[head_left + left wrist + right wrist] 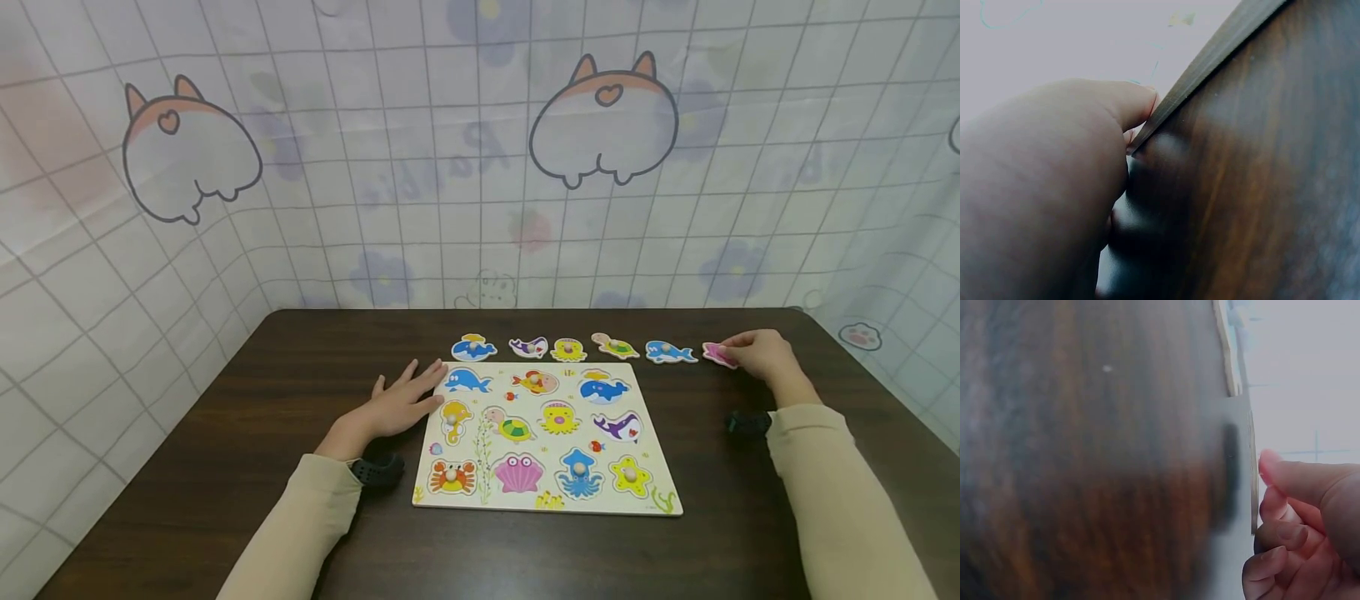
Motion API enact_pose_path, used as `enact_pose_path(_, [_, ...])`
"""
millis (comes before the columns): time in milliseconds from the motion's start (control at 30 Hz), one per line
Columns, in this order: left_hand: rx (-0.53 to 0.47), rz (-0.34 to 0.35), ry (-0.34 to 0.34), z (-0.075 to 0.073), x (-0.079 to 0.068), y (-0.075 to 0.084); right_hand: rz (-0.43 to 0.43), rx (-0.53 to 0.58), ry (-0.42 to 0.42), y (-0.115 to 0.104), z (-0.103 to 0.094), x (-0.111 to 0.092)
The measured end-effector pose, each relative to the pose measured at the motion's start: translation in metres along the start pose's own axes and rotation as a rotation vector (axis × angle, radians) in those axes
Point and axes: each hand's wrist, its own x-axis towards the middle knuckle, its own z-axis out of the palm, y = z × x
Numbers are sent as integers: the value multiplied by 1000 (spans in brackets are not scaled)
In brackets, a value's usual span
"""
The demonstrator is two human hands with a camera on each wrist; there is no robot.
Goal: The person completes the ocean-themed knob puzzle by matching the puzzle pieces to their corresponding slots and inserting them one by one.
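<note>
My right hand (761,354) pinches a pink shell puzzle piece (717,355) at the far right end of a row of loose pieces. In the right wrist view, the thin edge of that piece (1254,478) shows beside the thumb and curled fingers, with a dark shadow on the table next to it. My left hand (393,404) lies with its fingers spread at the upper left edge of the sea-animal puzzle board (543,450). Knobbed pieces sit in the board, among them a crab (452,477), a squid (579,475) and a starfish (630,477).
Along the board's far edge lie a spouting whale (473,348), a purple whale (528,347), an octopus (568,350), a turtle (615,346) and a blue dolphin (670,352). The dark wooden table (225,417) ends at a patterned curtain (450,208).
</note>
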Motion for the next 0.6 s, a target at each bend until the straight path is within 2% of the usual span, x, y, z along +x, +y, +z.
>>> enact_pose_path(333, [4, 9, 5, 1, 2, -2, -108, -34, 36, -10, -8, -1])
enact_pose_path(600, [4, 5, 5, 1, 1, 0, -171, -47, 43, -28, -10, -8])
